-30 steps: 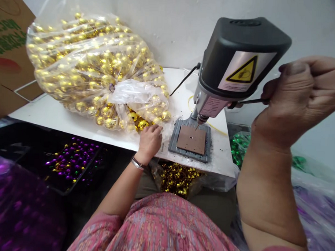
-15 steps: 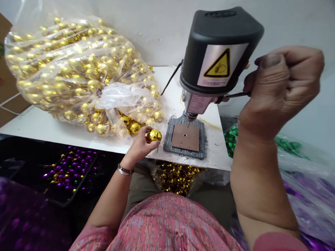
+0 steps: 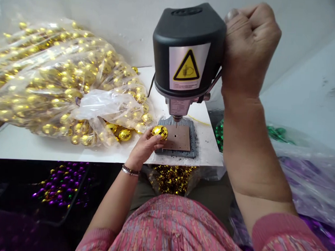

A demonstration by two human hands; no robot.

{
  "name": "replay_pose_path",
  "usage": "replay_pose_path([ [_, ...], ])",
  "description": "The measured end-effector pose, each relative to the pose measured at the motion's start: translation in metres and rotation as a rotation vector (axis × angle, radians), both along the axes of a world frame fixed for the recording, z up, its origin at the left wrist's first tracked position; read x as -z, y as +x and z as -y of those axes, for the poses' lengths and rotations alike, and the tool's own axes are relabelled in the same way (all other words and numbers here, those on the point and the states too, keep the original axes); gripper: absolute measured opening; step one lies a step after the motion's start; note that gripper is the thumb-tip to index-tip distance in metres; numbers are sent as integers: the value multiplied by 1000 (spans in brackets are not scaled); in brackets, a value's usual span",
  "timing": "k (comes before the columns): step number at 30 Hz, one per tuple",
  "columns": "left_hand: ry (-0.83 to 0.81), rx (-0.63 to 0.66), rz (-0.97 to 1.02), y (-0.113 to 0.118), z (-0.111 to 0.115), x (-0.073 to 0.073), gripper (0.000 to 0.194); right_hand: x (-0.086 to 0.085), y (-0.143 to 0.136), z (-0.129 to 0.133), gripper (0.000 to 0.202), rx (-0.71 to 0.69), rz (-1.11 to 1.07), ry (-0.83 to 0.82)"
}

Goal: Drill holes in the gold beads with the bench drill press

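My left hand (image 3: 145, 145) pinches a shiny gold faceted ball (image 3: 160, 132) over the left edge of a brown square plate (image 3: 180, 140). The plate has a small hole and lies on the grey base (image 3: 193, 148) of a black drill press (image 3: 187, 34). The thin bit (image 3: 176, 124) points down above the plate, to the right of the ball. High at the right of the machine, my right hand (image 3: 251, 48) is closed; a metal lever (image 3: 213, 81) runs up to it, but the grip itself is hidden behind the hand.
A large clear bag of gold balls (image 3: 56, 77) covers the left of the white table (image 3: 46, 147). Below the front edge hangs a bag of gold pieces (image 3: 173, 178). Purple balls (image 3: 62, 182) lie lower left; green balls (image 3: 219, 134) and purple bags (image 3: 305, 181) are at the right.
My left hand has brought the gold ball rightward, from beside the base to over the plate. My right hand has moved away from me, close against the machine's side. The view has shifted.
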State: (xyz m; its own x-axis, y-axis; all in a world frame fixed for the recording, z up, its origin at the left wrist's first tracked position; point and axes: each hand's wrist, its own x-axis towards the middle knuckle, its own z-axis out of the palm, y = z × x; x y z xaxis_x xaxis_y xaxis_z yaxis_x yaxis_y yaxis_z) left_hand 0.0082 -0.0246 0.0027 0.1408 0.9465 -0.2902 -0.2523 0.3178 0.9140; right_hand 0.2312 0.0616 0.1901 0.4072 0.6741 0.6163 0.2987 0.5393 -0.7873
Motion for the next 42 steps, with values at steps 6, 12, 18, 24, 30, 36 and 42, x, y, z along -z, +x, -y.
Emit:
replay_pose_path([
  [6, 172, 65, -397, 20, -22, 0, 39, 2, -4, 0, 35, -24, -7, 37],
  [12, 276, 102, -707, 29, -32, 11, 40, 1, -6, 4, 35, -6, -1, -4],
  [18, 339, 143, -928, 38, -27, 2, 46, 3, -5, 3, 32, -28, 7, 14],
  [24, 375, 204, -1091, 46, -23, 5, 67, 3, -6, 3, 34, -36, -4, 0],
  [30, 403, 196, -1043, 46, -21, 13, 62, 9, -5, 5, 34, -87, 19, 70],
  [36, 406, 186, -1046, 47, -20, 16, 65, 46, -2, 47, 26, -97, 135, 396],
  [42, 363, 184, -997, 47, -20, 16, 67, 104, 3, 86, 23, 44, 281, 327],
])
